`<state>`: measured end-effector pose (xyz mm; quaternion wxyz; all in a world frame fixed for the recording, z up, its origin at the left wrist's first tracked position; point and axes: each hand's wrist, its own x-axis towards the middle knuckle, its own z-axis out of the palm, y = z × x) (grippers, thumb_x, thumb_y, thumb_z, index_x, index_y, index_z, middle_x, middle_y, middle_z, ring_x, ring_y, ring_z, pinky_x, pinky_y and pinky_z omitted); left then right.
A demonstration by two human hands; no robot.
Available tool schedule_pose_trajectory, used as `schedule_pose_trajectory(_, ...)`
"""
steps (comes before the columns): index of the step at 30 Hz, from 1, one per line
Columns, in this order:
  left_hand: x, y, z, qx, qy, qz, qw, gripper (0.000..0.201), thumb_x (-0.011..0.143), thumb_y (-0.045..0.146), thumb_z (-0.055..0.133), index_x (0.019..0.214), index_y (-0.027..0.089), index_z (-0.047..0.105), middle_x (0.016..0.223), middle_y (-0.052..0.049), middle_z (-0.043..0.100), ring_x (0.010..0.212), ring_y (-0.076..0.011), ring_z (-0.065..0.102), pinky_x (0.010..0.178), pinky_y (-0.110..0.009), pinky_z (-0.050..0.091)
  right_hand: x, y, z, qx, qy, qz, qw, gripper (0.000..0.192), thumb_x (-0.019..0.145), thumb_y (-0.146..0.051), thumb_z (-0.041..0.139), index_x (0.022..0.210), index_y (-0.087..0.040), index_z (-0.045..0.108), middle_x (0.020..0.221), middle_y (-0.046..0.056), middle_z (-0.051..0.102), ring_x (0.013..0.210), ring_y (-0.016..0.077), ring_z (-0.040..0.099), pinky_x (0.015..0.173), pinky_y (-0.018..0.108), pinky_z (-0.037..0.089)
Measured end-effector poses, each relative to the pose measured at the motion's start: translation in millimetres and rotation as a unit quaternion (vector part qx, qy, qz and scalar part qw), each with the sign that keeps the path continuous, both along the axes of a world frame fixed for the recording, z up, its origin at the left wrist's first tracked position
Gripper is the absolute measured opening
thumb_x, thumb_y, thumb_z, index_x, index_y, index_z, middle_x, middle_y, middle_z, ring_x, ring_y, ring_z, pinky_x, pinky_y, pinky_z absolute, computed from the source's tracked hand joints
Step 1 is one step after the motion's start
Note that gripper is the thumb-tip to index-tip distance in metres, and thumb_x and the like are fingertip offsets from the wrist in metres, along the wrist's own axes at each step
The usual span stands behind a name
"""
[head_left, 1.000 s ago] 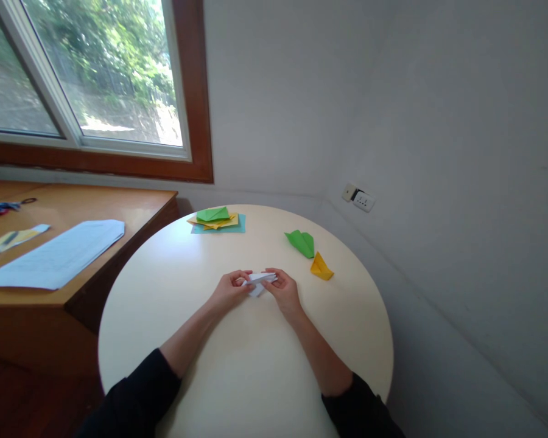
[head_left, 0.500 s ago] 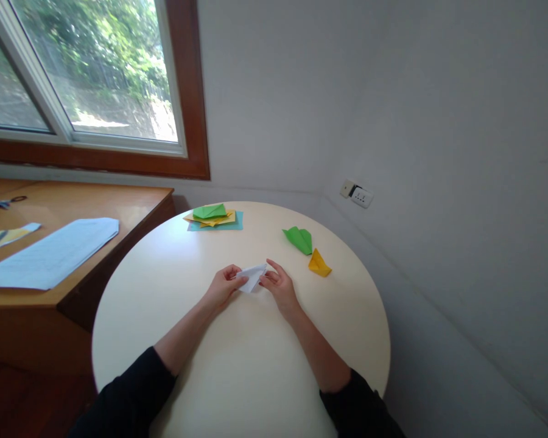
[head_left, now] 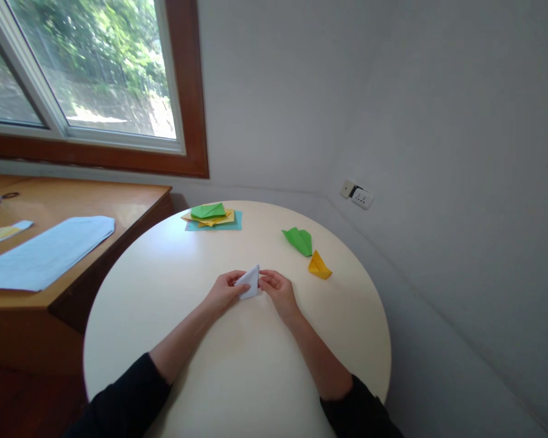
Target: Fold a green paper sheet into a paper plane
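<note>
Both of my hands hold a small folded white paper (head_left: 250, 282) just above the round cream table (head_left: 237, 365), near its middle. My left hand (head_left: 225, 290) pinches the paper's left side between thumb and fingers. My right hand (head_left: 277, 292) grips its right edge. The paper stands tilted up, with a point toward the top. A folded green paper shape (head_left: 299, 239) and a folded yellow one (head_left: 319, 266) lie on the table to the right of my hands.
A stack of green, yellow and teal paper sheets (head_left: 211, 216) lies at the table's far edge. A wooden desk (head_left: 73, 207) on the left carries a light blue sheet (head_left: 45, 252). A grey wall with a socket (head_left: 358, 196) runs close on the right.
The white paper has been turned from lying flat and wide between my hands to standing up on edge. My hands stayed in place near the table's middle.
</note>
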<state>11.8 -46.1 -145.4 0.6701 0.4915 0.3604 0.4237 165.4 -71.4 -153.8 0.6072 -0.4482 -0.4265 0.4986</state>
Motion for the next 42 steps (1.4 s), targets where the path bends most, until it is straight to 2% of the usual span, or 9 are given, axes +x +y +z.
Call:
schedule_pose_trajectory(3,0.5,-0.9,-3.7,0.011,0.024,-0.034,0.999,0.031,0.055,0.032,0.076,0.076,0.012,0.064,0.068,-0.001,0.062,0.061,-0.0134,0.054,0.06,-0.023,0.038,0.0,-0.5,0.2,-0.009,-0.014,-0.003,1.0,0.031,0.056,-0.03,0.073,0.083,-0.018,0.064,0.069,0.001,0.067,0.067,0.0158,0.062,0.07,0.031,0.048)
schedule_pose_trajectory(10,1.5,-2.3,-5.7,0.018,0.0,0.003,1.0,0.028,0.056,0.034,0.075,0.061,0.014,0.056,0.057,0.003,0.053,0.054,-0.0095,0.045,0.053,-0.021,0.032,-3.2,-2.1,1.5,-0.007,-0.027,0.018,0.999,0.03,0.061,-0.036,0.07,0.085,-0.018,0.065,0.077,0.003,0.068,0.072,0.0159,0.061,0.069,0.029,0.047)
schedule_pose_trajectory(14,2.2,-2.9,-4.5,0.005,-0.025,0.006,1.0,0.031,0.056,0.035,0.076,0.06,0.014,0.054,0.056,0.003,0.052,0.053,-0.0087,0.044,0.053,-0.021,0.032,-5.2,-2.5,1.0,-0.008,-0.016,0.06,0.998,0.034,0.054,-0.032,0.077,0.083,-0.019,0.065,0.075,0.001,0.067,0.072,0.0159,0.062,0.073,0.031,0.048)
schedule_pose_trajectory(18,3.1,-4.2,-1.0,0.01,-0.007,0.013,1.0,0.031,0.055,0.037,0.077,0.062,0.013,0.057,0.057,0.003,0.054,0.054,-0.0091,0.046,0.054,-0.021,0.033,-5.1,-1.9,-1.2,-0.003,-0.03,0.064,0.998,0.027,0.054,-0.035,0.076,0.071,-0.018,0.064,0.072,0.002,0.067,0.07,0.0164,0.061,0.074,0.033,0.048)
schedule_pose_trajectory(23,3.8,-8.0,9.8,0.065,-0.027,0.056,0.996,0.04,0.057,0.036,0.077,0.083,0.017,0.054,0.07,0.001,0.061,0.064,-0.0116,0.054,0.06,-0.022,0.04,-3.9,-1.7,-5.6,0.009,-0.074,0.05,0.996,0.021,0.059,-0.032,0.073,0.07,-0.017,0.063,0.068,0.001,0.065,0.065,0.0148,0.059,0.067,0.029,0.047)
schedule_pose_trajectory(27,3.4,-8.8,13.1,0.115,-0.021,0.077,0.99,0.037,0.058,0.037,0.076,0.072,0.017,0.049,0.063,0.004,0.055,0.061,-0.0095,0.052,0.058,-0.021,0.039,-4.3,-1.3,-8.7,0.026,-0.109,0.051,0.992,0.018,0.062,-0.03,0.07,0.071,-0.016,0.062,0.067,0.0,0.063,0.062,0.0134,0.057,0.062,0.026,0.045)
schedule_pose_trajectory(29,2.6,-8.2,12.1,0.13,-0.004,0.083,0.988,0.034,0.059,0.037,0.076,0.068,0.015,0.051,0.063,0.004,0.054,0.06,-0.0089,0.05,0.057,-0.021,0.038,-4.4,-1.0,-9.3,0.031,-0.119,0.051,0.991,0.018,0.062,-0.03,0.069,0.071,-0.016,0.062,0.067,0.0,0.063,0.061,0.0132,0.057,0.061,0.026,0.045)
schedule_pose_trajectory(35,-0.5,-7.1,9.7,0.139,0.039,0.103,0.984,0.028,0.063,0.037,0.073,0.073,0.013,0.062,0.068,-0.001,0.061,0.063,-0.0112,0.052,0.059,-0.023,0.039,-3.5,-1.6,-10.4,0.048,-0.145,0.053,0.987,0.014,0.065,-0.027,0.066,0.072,-0.016,0.062,0.068,0.001,0.063,0.062,0.0133,0.057,0.062,0.026,0.045)
schedule_pose_trajectory(42,-0.5,-6.4,7.7,0.121,0.023,0.109,0.986,0.025,0.061,0.034,0.074,0.071,0.014,0.064,0.07,-0.001,0.063,0.064,-0.0112,0.053,0.062,-0.023,0.04,-4.3,-2.5,-11.9,0.052,-0.142,0.052,0.987,0.013,0.065,-0.027,0.064,0.073,-0.016,0.061,0.068,0.001,0.062,0.063,0.0136,0.056,0.063,0.027,0.045)
